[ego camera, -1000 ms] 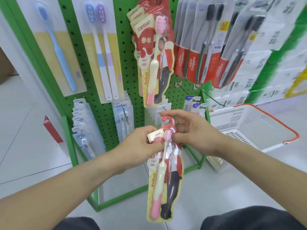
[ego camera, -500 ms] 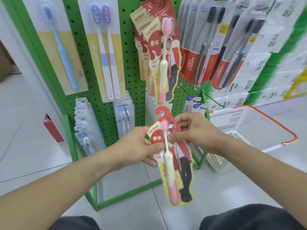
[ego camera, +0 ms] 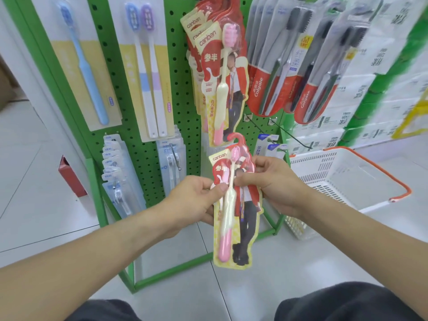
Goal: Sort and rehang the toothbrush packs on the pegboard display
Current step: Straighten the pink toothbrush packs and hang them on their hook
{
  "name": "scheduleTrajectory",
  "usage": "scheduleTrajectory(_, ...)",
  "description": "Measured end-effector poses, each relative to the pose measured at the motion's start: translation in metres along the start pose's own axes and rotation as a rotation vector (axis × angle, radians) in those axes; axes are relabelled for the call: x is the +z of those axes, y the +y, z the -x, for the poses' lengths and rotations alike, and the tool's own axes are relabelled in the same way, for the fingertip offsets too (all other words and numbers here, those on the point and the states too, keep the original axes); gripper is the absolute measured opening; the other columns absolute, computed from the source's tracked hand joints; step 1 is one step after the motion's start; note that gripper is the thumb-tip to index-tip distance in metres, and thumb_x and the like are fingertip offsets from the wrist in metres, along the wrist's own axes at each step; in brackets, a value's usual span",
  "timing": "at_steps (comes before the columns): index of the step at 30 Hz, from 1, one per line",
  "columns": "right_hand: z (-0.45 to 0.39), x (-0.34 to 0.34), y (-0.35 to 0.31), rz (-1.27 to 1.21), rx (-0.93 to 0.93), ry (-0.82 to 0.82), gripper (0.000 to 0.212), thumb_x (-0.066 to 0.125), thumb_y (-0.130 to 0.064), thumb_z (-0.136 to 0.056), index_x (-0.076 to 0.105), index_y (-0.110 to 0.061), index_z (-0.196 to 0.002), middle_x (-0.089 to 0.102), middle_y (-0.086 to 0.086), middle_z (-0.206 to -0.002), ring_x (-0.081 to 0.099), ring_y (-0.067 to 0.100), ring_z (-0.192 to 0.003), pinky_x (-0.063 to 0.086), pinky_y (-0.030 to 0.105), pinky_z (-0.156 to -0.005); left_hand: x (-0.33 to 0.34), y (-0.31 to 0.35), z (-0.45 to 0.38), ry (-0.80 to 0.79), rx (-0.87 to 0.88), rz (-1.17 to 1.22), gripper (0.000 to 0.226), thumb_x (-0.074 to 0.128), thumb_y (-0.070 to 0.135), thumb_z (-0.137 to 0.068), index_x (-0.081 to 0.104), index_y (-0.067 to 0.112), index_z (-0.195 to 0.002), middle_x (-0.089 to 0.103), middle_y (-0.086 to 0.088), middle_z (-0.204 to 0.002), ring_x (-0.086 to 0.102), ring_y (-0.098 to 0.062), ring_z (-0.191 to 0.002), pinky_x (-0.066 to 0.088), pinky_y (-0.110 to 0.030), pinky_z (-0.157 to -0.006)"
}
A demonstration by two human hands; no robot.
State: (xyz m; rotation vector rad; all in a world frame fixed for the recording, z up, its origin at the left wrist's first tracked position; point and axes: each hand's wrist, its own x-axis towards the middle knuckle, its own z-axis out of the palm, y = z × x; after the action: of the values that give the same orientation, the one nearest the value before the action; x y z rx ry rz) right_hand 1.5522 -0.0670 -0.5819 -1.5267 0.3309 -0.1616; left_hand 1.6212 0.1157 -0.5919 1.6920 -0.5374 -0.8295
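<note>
- You tipped the pack (ego camera: 234, 205) up straighter since before.
- L hand (ego camera: 192, 202) & R hand (ego camera: 275, 184) both pinch it.
- Its hook (ego camera: 237, 139) could miss the peg if it wobbles.

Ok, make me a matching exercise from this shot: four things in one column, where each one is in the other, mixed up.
Things:
1. canban pack
2. Colgate packs
3. basket
4. blue toothbrush

Places:
A. on the floor, right of the rack
B. held in both hands
C. top left of the pegboard
D. hanging top right

Pairs: 1-B, 2-D, 3-A, 4-C
</note>
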Motion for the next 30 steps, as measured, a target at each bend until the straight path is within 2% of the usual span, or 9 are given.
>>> scheduleTrajectory(4,0.003,-0.006,-0.003,0.073,0.074,-0.127,0.035,0.075,0.007,-0.082,0.063,0.011,-0.115,0.076,0.014,-0.095,0.073,0.021,-0.075,0.059,0.029,-0.062,-0.003,-0.002,-0.002,0.065,0.085,-0.156,0.042,0.056,0.027,-0.102,0.061,-0.015,-0.104,0.075,-0.023,-0.086,0.073,-0.026,-0.066,0.060,-0.032,-0.058)
scheduleTrajectory(6,0.005,-0.010,-0.004,0.128,0.099,-0.176,0.039,0.077,0.007,-0.080,0.061,0.014,-0.115,0.076,0.011,-0.091,0.074,0.018,-0.073,0.057,0.026,-0.058,-0.002,-0.003,-0.002,0.039,0.093,-0.174,0.042,0.055,0.026,-0.103,0.058,-0.015,-0.106,0.075,-0.023,-0.084,0.073,-0.021,-0.062,0.058,-0.029,-0.055)
scheduleTrajectory(11,0.002,-0.016,-0.006,0.029,0.089,-0.067,0.037,0.076,0.006,-0.080,0.067,0.007,-0.116,0.076,0.009,-0.092,0.073,0.018,-0.072,0.059,0.030,-0.056,-0.003,-0.004,-0.001,-0.085,0.098,-0.201,0.019,0.064,0.029,-0.097,0.058,0.013,-0.105,0.075,-0.012,-0.080,0.066,-0.018,-0.064,0.049,-0.028,-0.058)
scheduleTrajectory(13,0.003,-0.018,-0.009,0.033,0.116,-0.088,0.030,0.075,0.003,-0.082,0.070,0.001,-0.111,0.077,0.009,-0.093,0.073,0.019,-0.076,0.063,0.034,-0.064,-0.005,-0.005,-0.002,-0.078,0.099,-0.252,0.026,0.070,0.033,-0.094,0.057,0.013,-0.105,0.075,-0.020,-0.086,0.063,-0.021,-0.068,0.047,-0.032,-0.064)
scheduleTrajectory(16,0.009,-0.014,-0.011,0.125,0.138,-0.160,0.018,0.078,0.002,-0.082,0.070,-0.008,-0.094,0.075,0.002,-0.077,0.070,0.011,-0.063,0.056,0.025,-0.053,-0.004,-0.004,-0.001,-0.057,0.110,-0.289,0.025,0.071,0.035,-0.094,0.056,0.015,-0.101,0.070,-0.027,-0.084,0.054,-0.019,-0.066,0.042,-0.028,-0.061)
scheduleTrajectory(18,0.010,-0.010,-0.008,0.137,0.133,-0.118,0.026,0.082,0.002,-0.077,0.068,-0.004,-0.099,0.075,0.003,-0.077,0.070,0.013,-0.060,0.053,0.023,-0.050,-0.003,-0.004,0.000,-0.054,0.116,-0.296,0.023,0.069,0.033,-0.094,0.056,0.015,-0.104,0.070,-0.021,-0.082,0.056,-0.019,-0.064,0.044,-0.025,-0.058)
scheduleTrajectory(22,0.006,-0.009,-0.006,0.045,0.115,-0.018,0.033,0.082,0.003,-0.076,0.068,-0.005,-0.105,0.078,0.007,-0.085,0.075,0.020,-0.070,0.055,0.025,-0.051,-0.007,-0.007,-0.001,-0.093,0.098,-0.197,0.043,0.077,0.024,-0.089,0.051,0.017,-0.122,0.077,-0.005,-0.105,0.076,-0.020,-0.087,0.059,-0.041,-0.077)
scheduleTrajectory(27,0.003,-0.019,-0.007,0.133,0.159,-0.100,0.031,0.077,0.009,-0.079,0.069,-0.005,-0.105,0.077,0.008,-0.090,0.074,0.021,-0.076,0.058,0.029,-0.057,-0.007,-0.009,-0.001,-0.077,0.105,-0.284,0.049,0.081,0.022,-0.086,0.050,0.025,-0.123,0.076,-0.001,-0.107,0.076,-0.030,-0.084,0.059,-0.050,-0.078)
scheduleTrajectory(30,0.001,-0.020,-0.003,0.129,0.146,-0.023,0.038,0.076,0.014,-0.078,0.062,-0.006,-0.107,0.077,0.007,-0.082,0.074,0.024,-0.073,0.058,0.031,-0.053,-0.006,-0.012,-0.003,-0.071,0.108,-0.276,0.053,0.081,0.021,-0.086,0.048,0.024,-0.127,0.075,0.001,-0.111,0.076,-0.030,-0.087,0.059,-0.056,-0.083)
